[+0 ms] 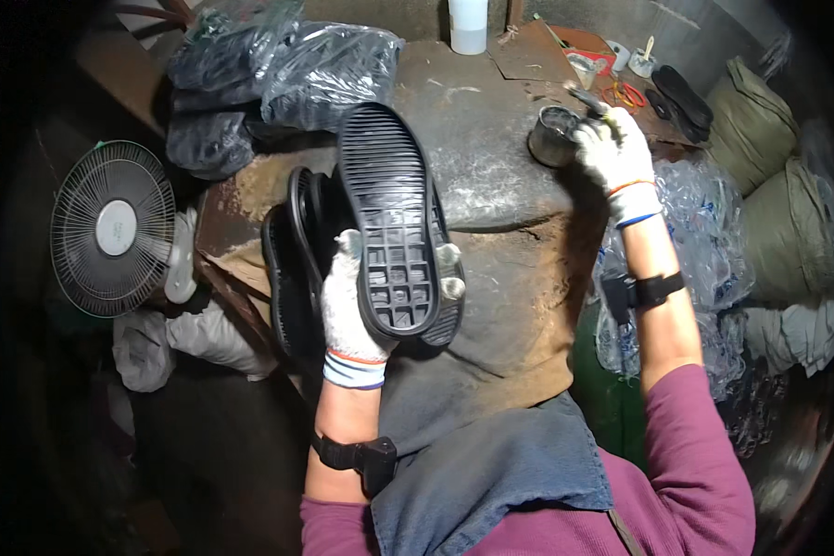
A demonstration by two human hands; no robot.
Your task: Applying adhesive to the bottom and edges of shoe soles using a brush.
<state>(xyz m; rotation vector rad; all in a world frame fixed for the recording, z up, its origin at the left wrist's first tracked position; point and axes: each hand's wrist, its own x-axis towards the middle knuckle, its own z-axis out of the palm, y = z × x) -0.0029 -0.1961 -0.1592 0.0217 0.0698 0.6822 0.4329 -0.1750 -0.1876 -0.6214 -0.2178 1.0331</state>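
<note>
My left hand (350, 310), in a white knit glove, grips a black rubber shoe sole (386, 208) by its heel, tread side up, above the workbench. Behind the held sole, several more black soles (292, 250) lean in a stack at the bench's left edge. My right hand (614, 153), also gloved, reaches to the far right and holds a small brush (587, 100) over a dark round tin (551, 135) that stands on the bench. The brush's tip is hard to make out.
A worn grey workbench (491, 176) lies ahead. Black plastic bags (278, 74) sit at its back left, a white bottle (468, 26) at the back. A table fan (113, 227) stands left. Sacks (760, 120) and clear plastic (695, 222) fill the right. Scissors (628, 93) lie near more soles (681, 97).
</note>
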